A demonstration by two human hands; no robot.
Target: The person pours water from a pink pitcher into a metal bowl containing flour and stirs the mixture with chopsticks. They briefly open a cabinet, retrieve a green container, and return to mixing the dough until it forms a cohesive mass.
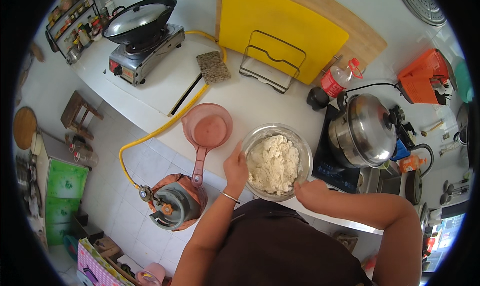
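Note:
A stainless steel bowl sits at the counter's front edge, close against my body. In it lies a rough, shaggy mass of pale dough, with crumbly bits around it. My left hand holds the bowl's left rim, its fingers partly hidden along the side; a bracelet circles that wrist. My right hand is closed at the lower right rim, thumb at the edge and the other fingers curled out of sight. Left of the bowl, a translucent pink plastic ladle rests with its handle jutting past the counter edge.
An induction cooker bearing a lidded steel pot stands right of the bowl. Farther back are a cola bottle, a wire rack and a yellow board. A yellow hose links the gas stove to a gas cylinder.

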